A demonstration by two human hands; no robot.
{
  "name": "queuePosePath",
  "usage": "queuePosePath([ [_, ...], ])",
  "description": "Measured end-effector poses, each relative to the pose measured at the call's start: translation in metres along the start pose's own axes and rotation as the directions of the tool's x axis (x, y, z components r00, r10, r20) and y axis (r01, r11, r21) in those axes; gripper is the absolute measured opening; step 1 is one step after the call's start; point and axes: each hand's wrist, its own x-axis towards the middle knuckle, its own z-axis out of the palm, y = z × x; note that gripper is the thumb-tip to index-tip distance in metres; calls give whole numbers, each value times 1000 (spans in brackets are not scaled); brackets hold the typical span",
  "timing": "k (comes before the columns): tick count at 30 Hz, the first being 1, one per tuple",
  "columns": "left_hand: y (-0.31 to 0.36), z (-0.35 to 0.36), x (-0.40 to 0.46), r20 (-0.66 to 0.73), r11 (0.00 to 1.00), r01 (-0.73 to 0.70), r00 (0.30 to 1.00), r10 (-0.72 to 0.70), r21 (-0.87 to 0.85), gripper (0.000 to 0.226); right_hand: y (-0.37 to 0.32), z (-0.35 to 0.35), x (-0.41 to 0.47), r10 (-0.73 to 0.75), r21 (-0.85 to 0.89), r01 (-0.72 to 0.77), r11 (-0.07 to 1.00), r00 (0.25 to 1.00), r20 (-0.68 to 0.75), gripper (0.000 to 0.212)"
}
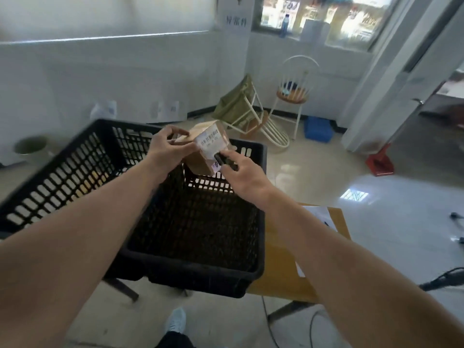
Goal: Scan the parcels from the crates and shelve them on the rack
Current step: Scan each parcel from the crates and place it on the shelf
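Observation:
A small brown cardboard parcel with a white barcode label is held above the far rim of a black plastic crate. My left hand pinches the parcel's left side with fingers and thumb. My right hand grips a black marker whose tip touches the lower edge of the label. The crate's inside looks dark, and no parcels show in it.
The crate sits on a wooden table with a white paper at its right. Behind stand a white chair, a tipped chair, a blue bin and a red dustpan. Cables lie on the floor at right.

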Motion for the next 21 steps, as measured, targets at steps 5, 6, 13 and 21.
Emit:
queuePosePath([
  [5,22,-16,-8,15,984,-155,988,154,85,52,-20,-18,-17,-100,-239,114,964,992,71,56],
  [6,25,-18,-9,21,977,-179,984,177,120,46,-24,-20,-20,-106,-264,124,956,991,79,56],
  [13,45,-33,-6,75,923,-286,958,276,257,29,-52,-26,-30,-117,-474,208,855,970,214,59],
  [21,49,-59,5,129,907,-304,952,277,292,30,-85,-8,-36,-69,-603,168,780,980,185,60],
])
